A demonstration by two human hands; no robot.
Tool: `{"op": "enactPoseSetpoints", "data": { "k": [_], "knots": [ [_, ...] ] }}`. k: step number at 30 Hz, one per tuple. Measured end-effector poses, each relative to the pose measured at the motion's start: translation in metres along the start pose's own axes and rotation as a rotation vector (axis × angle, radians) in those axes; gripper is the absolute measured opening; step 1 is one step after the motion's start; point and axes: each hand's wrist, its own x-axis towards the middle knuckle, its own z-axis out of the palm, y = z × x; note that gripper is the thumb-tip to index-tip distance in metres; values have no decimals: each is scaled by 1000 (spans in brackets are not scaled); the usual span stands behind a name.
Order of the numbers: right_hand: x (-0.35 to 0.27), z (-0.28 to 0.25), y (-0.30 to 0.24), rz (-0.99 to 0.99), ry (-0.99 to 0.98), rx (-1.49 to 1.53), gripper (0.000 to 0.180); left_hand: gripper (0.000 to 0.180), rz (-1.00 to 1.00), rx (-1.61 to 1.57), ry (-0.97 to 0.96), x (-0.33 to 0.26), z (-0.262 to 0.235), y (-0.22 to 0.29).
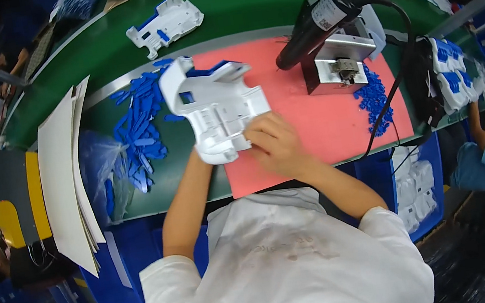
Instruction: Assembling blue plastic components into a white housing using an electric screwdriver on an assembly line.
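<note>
On a green surface (246, 6) laid with a pink mat (325, 120), a white plastic housing (214, 108) is gripped underneath by the left hand (202, 156), tilted for access, while the right hand (275, 140) is closed on its near edge, loose blue clips (139, 129) heaped alongside within reach.

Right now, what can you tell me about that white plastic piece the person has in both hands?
The white moulded plastic housing is a curved shell with ribs, square cut-outs and blue inserts near its top. It lies tilted, inner side up, across the edge of the salmon-pink mat and the green bench. The right hand presses on its lower right edge; the left hand is hidden under its lower end.
</note>
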Motion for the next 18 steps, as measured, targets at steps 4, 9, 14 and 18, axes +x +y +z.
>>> {"op": "enactPoseSetpoints", "data": {
  "k": [4, 9, 14, 18],
  "knots": [
    [-4, -35, -8, 98, -236, -167, 28, 47, 364, 1097, -48, -18, -49, 29],
    [-26, -31, 17, 146, -399, -332, 24, 33, 307, 1386, -208, -34, -84, 15],
    [-43, -75, 21, 211, 105, -293, 26, 17, 308, 1259, -141, -36, -79, 21],
    [-83, -151, 65, 662, 172, -576, 20, 9, 196, 936, 10, -39, -64, 34]
  ]
}}
